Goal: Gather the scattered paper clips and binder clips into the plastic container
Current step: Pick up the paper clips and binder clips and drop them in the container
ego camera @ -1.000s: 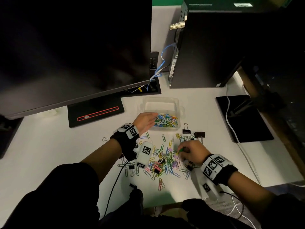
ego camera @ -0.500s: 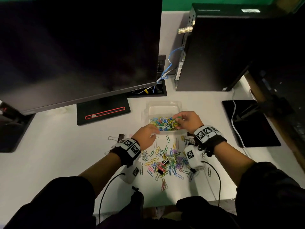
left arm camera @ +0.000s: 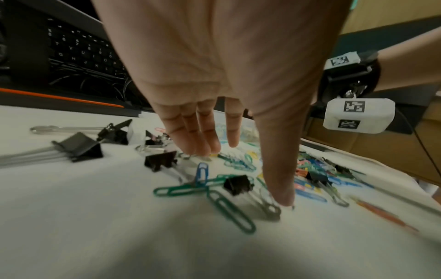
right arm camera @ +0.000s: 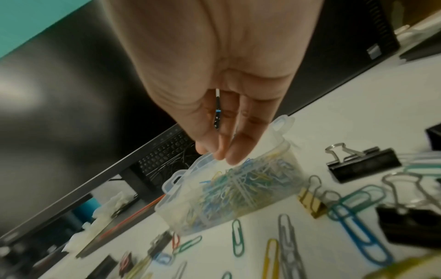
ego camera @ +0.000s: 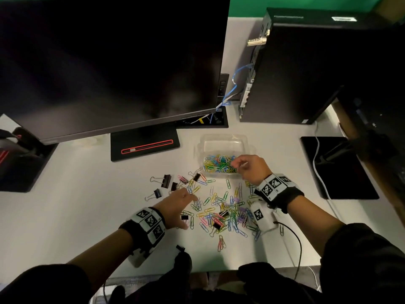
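A clear plastic container (ego camera: pixel 225 137) (right arm camera: pixel 181 213) holds many coloured paper clips (ego camera: pixel 219 166). My right hand (ego camera: pixel 235 165) (right arm camera: pixel 219 154) hovers over its near right corner, fingers straight and close together, with nothing showing between them. More paper clips and small binder clips lie scattered in a pile (ego camera: pixel 225 213) in front of the container. Black binder clips (ego camera: pixel 165 180) lie at the pile's left. My left hand (ego camera: pixel 189 210) (left arm camera: pixel 243 173) reaches down onto the pile's left edge with fingers extended. Its thumb tip (left arm camera: pixel 281 198) touches the table beside a small black binder clip (left arm camera: pixel 237 184).
A large dark monitor (ego camera: pixel 109 62) overhangs the far left, its stand base (ego camera: pixel 144 145) left of the container. A black computer tower (ego camera: pixel 306 73) stands behind, a black pad (ego camera: pixel 341 172) with a white cable (ego camera: pixel 315 163) at the right. The table's front edge (ego camera: pixel 219 268) is close.
My left hand left the container and came back down to the pile's left edge. My right hand rose from the pile to the container and stays above it.
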Available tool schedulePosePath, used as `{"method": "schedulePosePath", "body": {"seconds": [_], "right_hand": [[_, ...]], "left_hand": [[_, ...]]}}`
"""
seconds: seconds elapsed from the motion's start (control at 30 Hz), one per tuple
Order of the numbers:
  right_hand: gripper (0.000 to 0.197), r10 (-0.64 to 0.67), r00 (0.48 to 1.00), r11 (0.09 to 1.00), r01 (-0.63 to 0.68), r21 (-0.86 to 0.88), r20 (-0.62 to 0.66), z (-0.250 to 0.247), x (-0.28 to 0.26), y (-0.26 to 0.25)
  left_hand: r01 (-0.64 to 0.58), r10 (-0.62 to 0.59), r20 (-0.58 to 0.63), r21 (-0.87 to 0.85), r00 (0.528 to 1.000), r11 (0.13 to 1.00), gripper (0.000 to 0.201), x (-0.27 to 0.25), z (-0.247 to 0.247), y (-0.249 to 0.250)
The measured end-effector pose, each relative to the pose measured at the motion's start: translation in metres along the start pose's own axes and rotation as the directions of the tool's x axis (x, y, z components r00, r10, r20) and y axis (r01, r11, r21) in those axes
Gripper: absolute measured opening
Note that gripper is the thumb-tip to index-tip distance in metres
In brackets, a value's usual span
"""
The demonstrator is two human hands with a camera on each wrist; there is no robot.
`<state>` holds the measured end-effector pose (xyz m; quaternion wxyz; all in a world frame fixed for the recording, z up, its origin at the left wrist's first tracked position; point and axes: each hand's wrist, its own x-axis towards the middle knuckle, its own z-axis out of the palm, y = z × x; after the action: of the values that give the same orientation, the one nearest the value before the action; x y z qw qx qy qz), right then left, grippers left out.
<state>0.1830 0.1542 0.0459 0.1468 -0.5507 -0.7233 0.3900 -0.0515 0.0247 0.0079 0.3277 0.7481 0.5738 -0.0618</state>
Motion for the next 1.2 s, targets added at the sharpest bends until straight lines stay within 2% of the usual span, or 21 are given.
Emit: {"method": "schedulePosePath", "body": {"seconds": [0.1,0.23,0.33,0.53,0.67,0.8,0.87,0.93,1.03,1.1,1.2], "right_hand": [[0.020,-0.045,0.990,0.994,0.057,-0.094,0.131,0.005,-0.014,0.003],[0.023,0.001,0.963,0.955,0.079,-0.286,0.269,0.017,-0.025,0.009],[0.040,0.030,0.939,0.904,0.120,-0.410,0.342,0.031,-0.028,0.011],[0.082,0.034,0.933,0.895,0.131,-0.427,0.358,0.061,-0.029,0.003],[0.108,0.011,0.912,0.849,0.208,-0.486,0.411,0.078,-0.027,-0.007],[0.117,-0.054,0.877,0.790,0.330,-0.516,0.478,0.097,-0.029,-0.010],[0.112,-0.095,0.857,0.772,0.385,-0.506,0.507,0.103,-0.031,-0.011],[0.100,-0.139,0.848,0.792,0.405,-0.457,0.511,0.106,-0.032,-0.011],[0.063,-0.170,0.853,0.885,0.352,-0.305,0.493,0.105,-0.034,-0.010],[0.037,-0.150,0.857,0.900,0.325,-0.291,0.493,0.100,-0.033,-0.011],[0.018,-0.138,0.884,0.924,0.278,-0.263,0.447,0.092,-0.030,-0.011]], "left_hand": [[0.030,-0.031,-0.022,-0.033,0.999,0.999,0.077,-0.003,0.008,-0.001],[0.022,-0.029,-0.096,-0.074,0.995,0.997,0.065,-0.003,0.014,0.000],[0.024,-0.039,-0.141,-0.110,0.989,0.994,0.055,0.000,0.015,0.001],[0.055,-0.088,-0.203,-0.163,0.975,0.985,0.019,0.004,0.012,-0.002],[0.074,-0.158,-0.284,-0.287,0.946,0.955,0.016,-0.001,0.011,-0.010],[0.110,-0.227,-0.339,-0.331,0.913,0.937,0.015,-0.007,0.006,-0.025],[0.139,-0.259,-0.352,-0.331,0.900,0.933,0.016,-0.011,0.004,-0.034],[0.168,-0.283,-0.354,-0.321,0.892,0.932,0.017,-0.014,0.004,-0.041],[0.206,-0.300,-0.343,-0.283,0.890,0.937,0.016,-0.020,0.007,-0.047],[0.213,-0.287,-0.369,-0.229,0.884,0.950,0.025,-0.022,0.009,-0.048],[0.223,-0.285,-0.416,-0.193,0.864,0.956,0.042,-0.023,0.006,-0.040]]}}
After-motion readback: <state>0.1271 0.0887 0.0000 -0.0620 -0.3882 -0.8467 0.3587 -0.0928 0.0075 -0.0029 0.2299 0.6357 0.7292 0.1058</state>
